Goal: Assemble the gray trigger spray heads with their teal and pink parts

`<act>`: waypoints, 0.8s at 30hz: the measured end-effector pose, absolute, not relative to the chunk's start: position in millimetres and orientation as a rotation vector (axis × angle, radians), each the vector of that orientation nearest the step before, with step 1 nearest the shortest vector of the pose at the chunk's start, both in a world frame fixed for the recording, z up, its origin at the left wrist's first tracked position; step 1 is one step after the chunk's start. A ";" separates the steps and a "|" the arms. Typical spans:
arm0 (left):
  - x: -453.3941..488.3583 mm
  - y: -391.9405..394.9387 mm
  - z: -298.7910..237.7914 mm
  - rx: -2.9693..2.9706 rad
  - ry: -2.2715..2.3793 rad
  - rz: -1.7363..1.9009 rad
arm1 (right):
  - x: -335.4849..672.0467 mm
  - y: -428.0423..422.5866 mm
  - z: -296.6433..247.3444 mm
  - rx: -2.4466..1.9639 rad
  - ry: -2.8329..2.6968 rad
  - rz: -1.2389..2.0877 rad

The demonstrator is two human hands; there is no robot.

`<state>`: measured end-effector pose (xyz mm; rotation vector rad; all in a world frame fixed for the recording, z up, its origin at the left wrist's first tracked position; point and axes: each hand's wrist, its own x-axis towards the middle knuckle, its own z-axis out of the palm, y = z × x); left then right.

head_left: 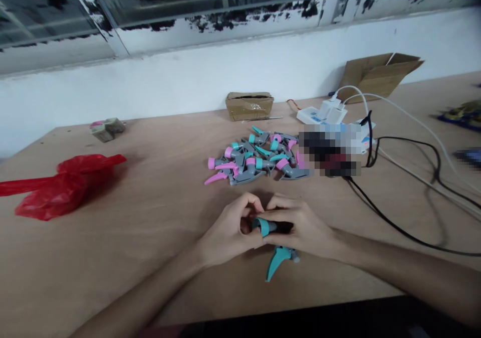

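Head camera: the left hand (229, 230) and right hand (304, 227) both curl closed around one spray trigger head (280, 255), held low over the bench (150, 217) near its front edge. Behind it lies a pile of trigger heads (259, 160); a red bag (63, 185) sits far left.

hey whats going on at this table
A person holds one trigger sprayer head in both hands over the wooden table. The left hand pinches at its teal collar, the right hand wraps the body, and the teal trigger hangs down below. Behind the hands lies a pile of sprayer heads with pink and teal parts. A red plastic bag sits to the left, and a power strip with cables to the right.
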<state>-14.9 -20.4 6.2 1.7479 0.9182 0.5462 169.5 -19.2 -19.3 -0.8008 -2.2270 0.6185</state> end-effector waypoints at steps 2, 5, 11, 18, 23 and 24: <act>-14.6 -21.0 6.0 1.761 0.940 0.547 | 169.3 -19.4 -20.3 -0.823 -2.229 0.602; -14.0 -21.9 5.2 1.796 0.982 0.546 | 168.9 -20.4 -21.3 -0.857 -2.224 0.559; -13.6 -27.1 4.6 2.071 1.434 0.685 | 168.5 -18.9 -22.9 -0.979 -2.185 0.383; -11.7 -33.3 0.8 2.320 1.547 0.555 | 164.7 -12.4 -24.6 -0.984 -2.231 0.179; -11.3 -29.2 -5.0 2.371 1.533 0.592 | 164.9 -11.0 -25.2 -0.984 -2.191 0.270; -10.9 -28.6 -5.4 2.392 1.535 0.611 | 165.5 -11.1 -25.3 -0.991 -2.180 0.292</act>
